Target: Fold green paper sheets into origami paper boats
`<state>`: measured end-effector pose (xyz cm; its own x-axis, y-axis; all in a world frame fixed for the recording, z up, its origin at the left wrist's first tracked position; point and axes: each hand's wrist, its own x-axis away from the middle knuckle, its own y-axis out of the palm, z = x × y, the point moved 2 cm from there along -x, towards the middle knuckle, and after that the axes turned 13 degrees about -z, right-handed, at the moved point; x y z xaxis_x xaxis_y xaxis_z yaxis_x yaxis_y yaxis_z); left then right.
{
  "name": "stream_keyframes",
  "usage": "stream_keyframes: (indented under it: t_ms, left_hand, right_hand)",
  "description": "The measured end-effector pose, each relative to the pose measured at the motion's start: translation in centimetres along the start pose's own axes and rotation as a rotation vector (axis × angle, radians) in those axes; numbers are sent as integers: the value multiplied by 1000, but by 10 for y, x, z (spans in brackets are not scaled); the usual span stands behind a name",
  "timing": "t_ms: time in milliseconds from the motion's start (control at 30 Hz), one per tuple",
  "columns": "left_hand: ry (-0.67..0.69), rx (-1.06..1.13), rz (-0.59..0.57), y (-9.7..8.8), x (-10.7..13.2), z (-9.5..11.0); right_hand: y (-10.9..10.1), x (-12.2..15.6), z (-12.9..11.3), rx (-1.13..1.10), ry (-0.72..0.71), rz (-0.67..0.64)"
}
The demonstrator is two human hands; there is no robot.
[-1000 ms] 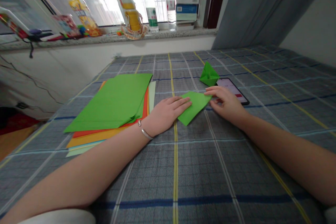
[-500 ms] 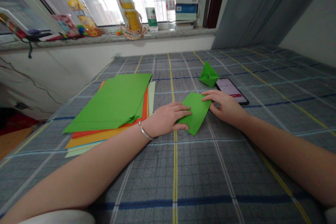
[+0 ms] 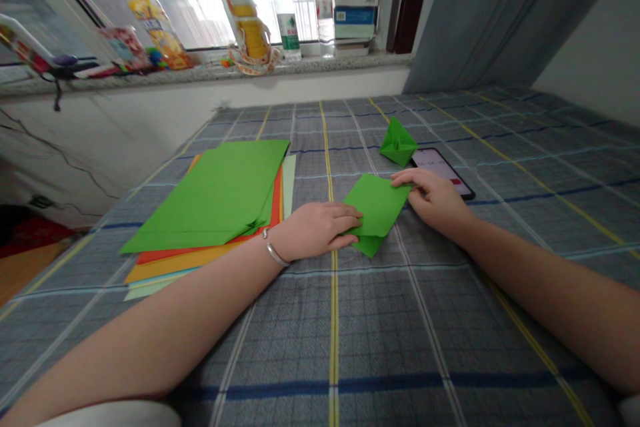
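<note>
A folded piece of green paper (image 3: 379, 205) lies on the checked cloth in front of me, its upper layer partly lifted and a lower corner showing beneath. My left hand (image 3: 323, 230) rests flat over its left side, fingers stretched out. At the right corner, my right hand (image 3: 434, 195) pinches the top layer between thumb and fingers. Just behind stands a folded green paper shape (image 3: 398, 142) with pointed tips. A phone (image 3: 436, 163) lies beside that shape, partly hidden by my right hand.
To the left is a stack of coloured sheets with a green sheet (image 3: 215, 190) on top. The checked cloth (image 3: 295, 333) covers the surface. Along the windowsill (image 3: 200, 77) stand a green-capped bottle (image 3: 287, 20), a yellow bottle (image 3: 254, 33) and boxes (image 3: 355, 17).
My right hand has moved slightly right, drawing the paper's upper layer with it, so a lower corner now shows. My left hand has stayed nearly in place.
</note>
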<state>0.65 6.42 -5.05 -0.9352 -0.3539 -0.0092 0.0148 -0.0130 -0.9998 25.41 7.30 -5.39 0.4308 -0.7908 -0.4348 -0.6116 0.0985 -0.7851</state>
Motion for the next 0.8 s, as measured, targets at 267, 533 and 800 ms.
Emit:
stream_keyframes:
  t_ms: [267, 533, 800]
  left_hand:
    - [-157, -81, -16, -3, -3, 4]
    - [-392, -124, -64, -10, -7, 11]
    - [-505, -3, -28, -9, -5, 6]
  right_hand:
    - [-2, 0, -4, 8, -12, 13]
    - [-5, 4, -19, 235, -171, 17]
    - [8, 8, -28, 197, -416, -387]
